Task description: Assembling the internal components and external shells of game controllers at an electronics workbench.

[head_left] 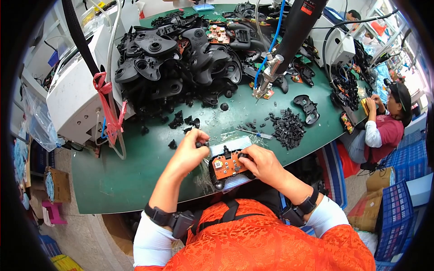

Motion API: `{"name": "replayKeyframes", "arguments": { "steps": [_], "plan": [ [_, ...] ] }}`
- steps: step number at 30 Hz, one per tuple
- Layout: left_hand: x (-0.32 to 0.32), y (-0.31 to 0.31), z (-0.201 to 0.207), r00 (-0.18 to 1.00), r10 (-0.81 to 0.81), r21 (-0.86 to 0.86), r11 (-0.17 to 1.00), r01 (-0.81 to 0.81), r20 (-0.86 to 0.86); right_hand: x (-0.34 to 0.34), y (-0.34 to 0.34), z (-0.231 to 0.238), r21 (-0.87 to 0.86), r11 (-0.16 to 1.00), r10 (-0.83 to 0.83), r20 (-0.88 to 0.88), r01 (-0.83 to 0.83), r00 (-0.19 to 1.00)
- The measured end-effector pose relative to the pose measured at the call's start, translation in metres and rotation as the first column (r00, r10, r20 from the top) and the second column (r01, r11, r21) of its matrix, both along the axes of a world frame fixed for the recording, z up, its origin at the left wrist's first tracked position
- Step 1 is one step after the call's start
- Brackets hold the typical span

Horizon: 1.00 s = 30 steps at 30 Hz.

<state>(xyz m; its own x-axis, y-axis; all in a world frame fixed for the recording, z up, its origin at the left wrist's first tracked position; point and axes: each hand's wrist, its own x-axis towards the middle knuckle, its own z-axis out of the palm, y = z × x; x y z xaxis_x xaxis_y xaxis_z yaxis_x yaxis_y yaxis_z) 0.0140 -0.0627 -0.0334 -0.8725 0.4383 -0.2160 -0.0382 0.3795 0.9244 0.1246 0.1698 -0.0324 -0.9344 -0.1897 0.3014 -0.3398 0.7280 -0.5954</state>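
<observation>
In front of me a black game controller half [219, 184] with a bare orange circuit board [221, 167] lies on a pale padded cloth [231, 144]. My right hand [262, 163] is at the board's right side, thumb and fingertips pinched on a black thumbstick cap [242, 156] there. Just off the controller's upper left, my left hand [191, 149] is closed, with small dark rounded caps [202, 144] at its fingertips; they look like thumbstick caps. Beyond the cloth lies a thin screwdriver [257, 133].
A heap of black controller shells [156, 43] covers the table's far side. Small black parts [287, 128] are piled right of the screwdriver, near a single shell [307, 109]. A black tool with a metal tip [271, 72] hangs overhead. A co-worker [384, 122] sits at the right.
</observation>
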Motion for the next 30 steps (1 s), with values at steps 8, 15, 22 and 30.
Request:
{"name": "replayKeyframes", "arguments": {
  "steps": [8,15,22,30],
  "plan": [
    [0.042,-0.009,0.016,0.996,0.089,0.33,0.94,-0.085,0.003,0.002,-0.001,0.0,-0.013,1.0,-0.026,0.007,0.026,1.0],
    [0.073,0.006,-0.014,0.904,0.058,0.179,0.984,0.021,-0.424,0.001,-0.002,0.0,-0.009,0.999,-0.034,-0.013,0.034,0.999],
    [0.079,0.007,-0.03,0.832,0.064,0.105,0.994,-0.007,-0.552,0.0,-0.002,-0.001,-0.017,1.0,-0.019,-0.008,0.019,1.0],
    [0.076,0.006,-0.032,0.887,0.111,0.16,0.986,-0.042,-0.448,0.0,-0.001,0.001,0.001,1.0,-0.011,0.004,0.011,1.0]
  ]
}}
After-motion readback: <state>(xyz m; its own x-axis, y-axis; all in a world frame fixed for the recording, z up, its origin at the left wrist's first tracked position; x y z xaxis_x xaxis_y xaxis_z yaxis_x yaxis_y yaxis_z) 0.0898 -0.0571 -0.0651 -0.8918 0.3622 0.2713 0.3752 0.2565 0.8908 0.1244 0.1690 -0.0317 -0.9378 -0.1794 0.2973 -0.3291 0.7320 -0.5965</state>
